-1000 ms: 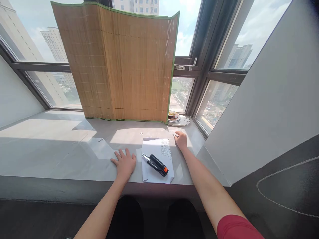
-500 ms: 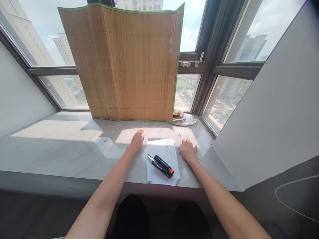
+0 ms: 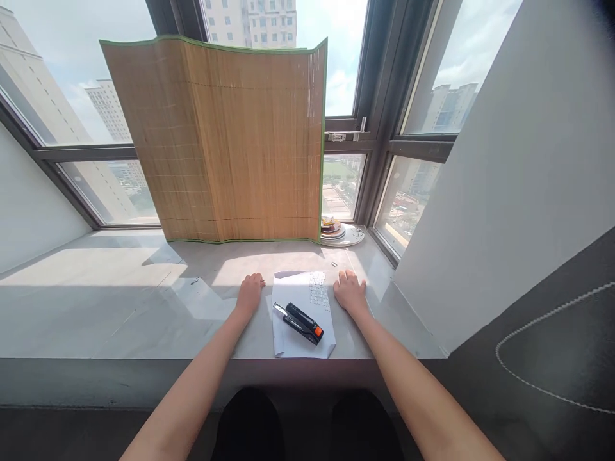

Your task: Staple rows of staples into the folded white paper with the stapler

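A stack of white paper (image 3: pixel 283 346) lies in front of me on the window sill. A black stapler with an orange end (image 3: pixel 300 322) rests across it at a slant, its silver rail showing at the left end. My left hand (image 3: pixel 250 293) is left of the paper, fingers curled closed around a small staple strip that the fingers hide. To the right of the paper, my right hand (image 3: pixel 350 291) rests palm down on the sill, thumb apart and holding nothing. Another small staple strip (image 3: pixel 334 264) lies beyond the paper. Dark grid-like marks cover the paper's upper right.
A bamboo mat with green edging (image 3: pixel 245 147) stands upright against the window. Stacked plates (image 3: pixel 343 238) sit at its lower right. A small dark item (image 3: pixel 194 282) lies on the sill (image 3: pixel 125 326) at left. A slanted wall (image 3: pixel 480 224) bounds the right.
My left hand has drawn back toward me and closed; the staple strip beside it no longer shows on the sill. My right hand stays by the paper. The view has shifted slightly.
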### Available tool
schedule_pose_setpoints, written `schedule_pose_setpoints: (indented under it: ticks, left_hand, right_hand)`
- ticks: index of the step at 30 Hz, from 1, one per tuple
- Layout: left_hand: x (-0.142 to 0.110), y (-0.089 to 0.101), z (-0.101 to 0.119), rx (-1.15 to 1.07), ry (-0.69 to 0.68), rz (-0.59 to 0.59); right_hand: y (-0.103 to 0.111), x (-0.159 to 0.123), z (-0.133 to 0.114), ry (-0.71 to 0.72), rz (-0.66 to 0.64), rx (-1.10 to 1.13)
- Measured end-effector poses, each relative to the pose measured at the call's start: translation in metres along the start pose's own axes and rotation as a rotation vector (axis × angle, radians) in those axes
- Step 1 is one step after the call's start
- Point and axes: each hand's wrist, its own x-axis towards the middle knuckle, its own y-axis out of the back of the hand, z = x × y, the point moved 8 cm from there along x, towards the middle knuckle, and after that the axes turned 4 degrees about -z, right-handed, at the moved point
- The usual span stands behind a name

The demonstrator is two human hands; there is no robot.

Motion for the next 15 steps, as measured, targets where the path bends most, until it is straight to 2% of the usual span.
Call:
schedule_pose_setpoints:
  ticks: [5,8,11,15]
  left_hand:
    - [-0.044,0.006,0.012,-0.072,0.049,0.08]
    - [-0.063,0.007,0.026,-0.156,-0.02,0.113]
    - [-0.076,0.012,0.038,-0.183,-0.134,0.159]
    - [-0.08,0.018,0.037,-0.206,-0.155,0.181]
  right_hand:
    - [0.006,-0.006,-0.005,-0.005,-0.006,0.031]
    - [0.016,-0.012,-0.006,0.014,0.01,0.171]
    - [0.028,-0.018,-0.005,0.024,0.027,0.303]
    - [0.038,-0.041,-0.017,0.05,0.052,0.416]
